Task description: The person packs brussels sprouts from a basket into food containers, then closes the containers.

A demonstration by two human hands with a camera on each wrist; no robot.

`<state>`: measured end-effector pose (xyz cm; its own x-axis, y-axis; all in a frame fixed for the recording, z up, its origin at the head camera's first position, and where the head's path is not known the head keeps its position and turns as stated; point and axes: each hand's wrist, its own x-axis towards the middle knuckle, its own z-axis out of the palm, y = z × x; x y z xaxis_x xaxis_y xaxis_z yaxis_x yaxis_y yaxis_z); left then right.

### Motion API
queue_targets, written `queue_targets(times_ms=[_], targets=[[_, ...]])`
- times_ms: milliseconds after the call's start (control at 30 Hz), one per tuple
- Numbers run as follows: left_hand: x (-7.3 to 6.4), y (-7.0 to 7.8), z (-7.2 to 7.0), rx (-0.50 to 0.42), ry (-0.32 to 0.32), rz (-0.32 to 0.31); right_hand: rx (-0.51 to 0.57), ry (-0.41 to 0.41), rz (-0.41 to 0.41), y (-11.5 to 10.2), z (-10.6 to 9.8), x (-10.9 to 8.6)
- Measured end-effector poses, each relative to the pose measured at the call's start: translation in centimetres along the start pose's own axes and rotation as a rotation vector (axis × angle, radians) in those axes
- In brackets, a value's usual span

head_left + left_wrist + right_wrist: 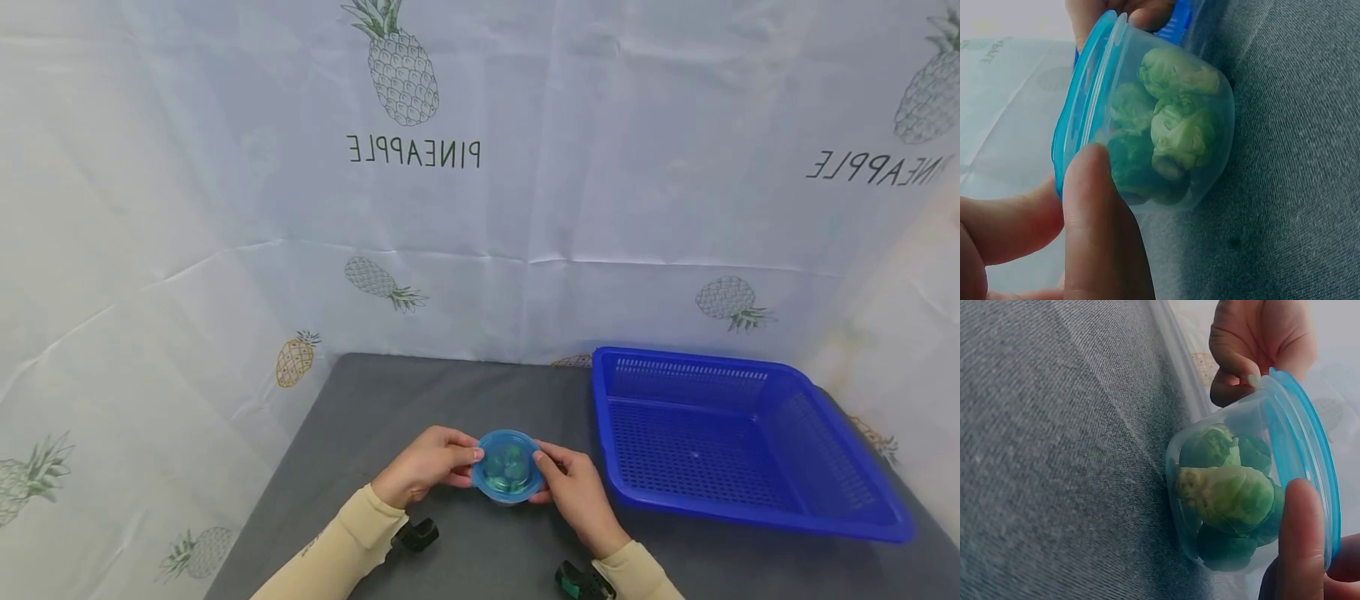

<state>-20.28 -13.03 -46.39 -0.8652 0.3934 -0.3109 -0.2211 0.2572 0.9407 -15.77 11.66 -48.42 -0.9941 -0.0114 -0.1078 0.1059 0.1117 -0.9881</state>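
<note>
A small round clear container with a blue lid sits on the grey cloth in front of me. Through its wall show several green Brussels sprouts. The lid lies over the rim all around in the wrist views. My left hand pinches the lid's edge from the left, thumb and fingers at the rim. From the right, my right hand grips the opposite edge in the same manner, its thumb on the lid in the head view.
A large blue plastic basket with perforated walls stands to the right of my hands. Grey cloth covers the table. White curtains printed with pineapples hang behind it and at both sides.
</note>
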Motion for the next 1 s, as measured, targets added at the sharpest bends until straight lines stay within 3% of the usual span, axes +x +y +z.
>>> queue_targets(times_ms=[267,500,1000], targets=[[0.2,0.1,0.4,-0.009,-0.026,-0.030,-0.002,-0.020,-0.005,0.4,-0.1,-0.2],[0.0,0.5,0.4,0.016,-0.051,-0.014,0.003,-0.025,0.010,0.4,-0.2,0.2],[-0.1,0.3,1.0,0.002,-0.045,-0.008,0.030,-0.052,0.059,0.2,-0.2,0.1]])
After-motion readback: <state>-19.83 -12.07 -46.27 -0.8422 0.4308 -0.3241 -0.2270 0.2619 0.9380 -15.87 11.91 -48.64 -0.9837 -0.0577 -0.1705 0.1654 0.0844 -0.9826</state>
